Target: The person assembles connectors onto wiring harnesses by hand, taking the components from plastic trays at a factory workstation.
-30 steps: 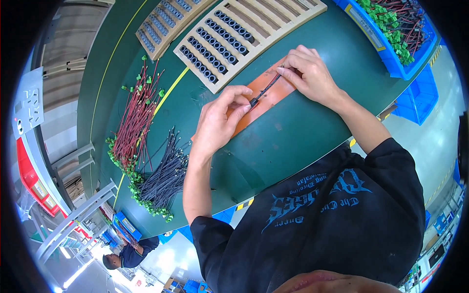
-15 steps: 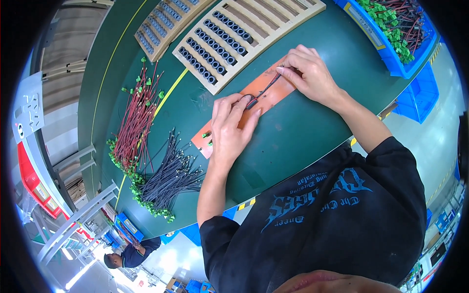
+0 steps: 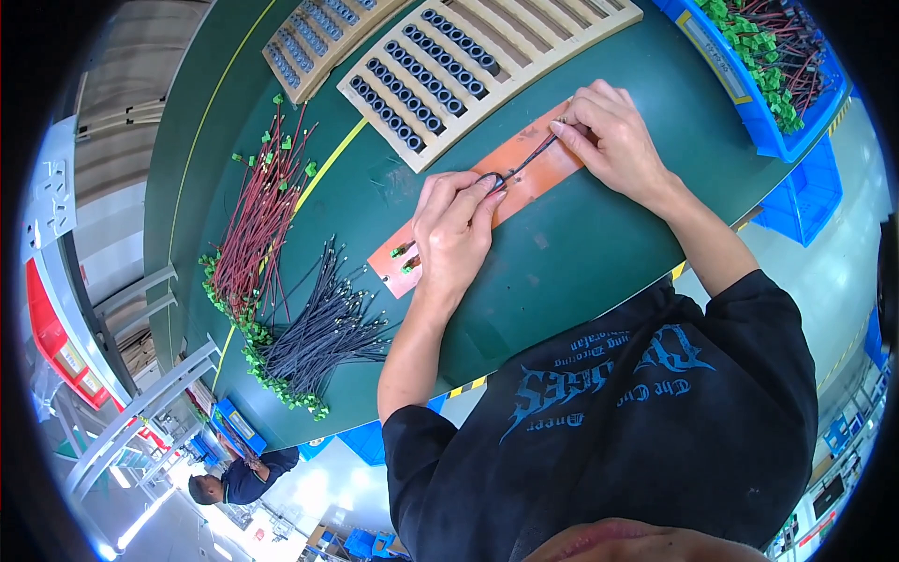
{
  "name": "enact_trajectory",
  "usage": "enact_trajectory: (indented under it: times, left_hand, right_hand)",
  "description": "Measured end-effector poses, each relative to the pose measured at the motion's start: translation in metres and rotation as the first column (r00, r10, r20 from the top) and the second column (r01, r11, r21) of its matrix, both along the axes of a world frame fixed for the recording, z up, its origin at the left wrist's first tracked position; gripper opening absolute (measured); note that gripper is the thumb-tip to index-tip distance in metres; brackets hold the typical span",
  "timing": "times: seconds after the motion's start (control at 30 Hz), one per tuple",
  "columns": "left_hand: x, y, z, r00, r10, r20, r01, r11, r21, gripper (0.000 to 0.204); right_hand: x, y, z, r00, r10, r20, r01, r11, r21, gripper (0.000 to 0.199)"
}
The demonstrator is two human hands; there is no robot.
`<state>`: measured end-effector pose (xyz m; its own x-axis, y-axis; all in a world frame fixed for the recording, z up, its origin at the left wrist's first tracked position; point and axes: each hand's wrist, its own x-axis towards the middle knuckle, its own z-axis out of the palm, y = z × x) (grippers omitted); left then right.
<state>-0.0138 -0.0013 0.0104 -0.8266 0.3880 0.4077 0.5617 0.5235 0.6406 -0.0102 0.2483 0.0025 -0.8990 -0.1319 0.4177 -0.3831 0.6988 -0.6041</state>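
Observation:
Over a long orange board (image 3: 554, 172) on the green table, a black wire (image 3: 532, 159) is stretched between my hands. My left hand (image 3: 456, 223) pinches it where it bends into a small loop near the board's middle. My right hand (image 3: 609, 139) grips the wire's other end between thumb and fingers at the board's far right. Two small green connectors (image 3: 408, 266) show at the board's near left end, beside my left wrist. What lies beneath my left fingers is partly hidden.
To the left lie a bundle of red wires (image 3: 255, 234) and a bundle of black wires (image 3: 323, 332), with green connectors. Wooden racks (image 3: 426, 161) of black and of grey round parts stand behind. A blue bin (image 3: 770, 140) of wires is at right. Another person (image 3: 245, 480) works in the background.
Both hands have shifted slightly right in the picture, along with the view. The black part beside my left fingertips is now more covered, and the wire loop there shows more.

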Motion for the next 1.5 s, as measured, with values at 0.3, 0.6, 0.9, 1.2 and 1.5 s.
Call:
enact_trajectory:
  times: [0.3,0.6,0.9,1.2,1.5]
  left_hand:
    - [0.002,0.001,-0.006,0.944,0.066,0.323,-0.124,0.979,0.163,0.04]
    - [0.0,0.005,-0.003,0.965,0.037,0.259,-0.054,0.997,0.057,0.044]
    - [0.0,0.012,-0.009,0.974,0.033,0.225,-0.049,0.997,0.066,0.036]
    - [-0.037,0.015,0.016,0.891,-0.119,0.437,0.103,0.993,0.06,0.032]
    - [-0.092,0.064,0.015,0.495,-0.312,0.811,0.54,0.842,-0.006,0.016]
  right_hand:
    - [-0.004,0.006,0.0,1.0,-0.002,0.03,0.002,1.0,0.016,0.017]
    - [-0.001,0.008,-0.001,0.999,-0.003,0.048,0.005,1.0,-0.029,0.018]
    - [-0.01,0.009,-0.012,0.998,-0.043,0.047,0.044,0.999,-0.017,0.021]
    - [-0.004,0.012,-0.028,0.995,-0.09,0.046,0.091,0.996,-0.015,0.024]
    - [-0.003,0.009,-0.025,0.994,-0.071,-0.088,0.072,0.997,0.008,0.02]
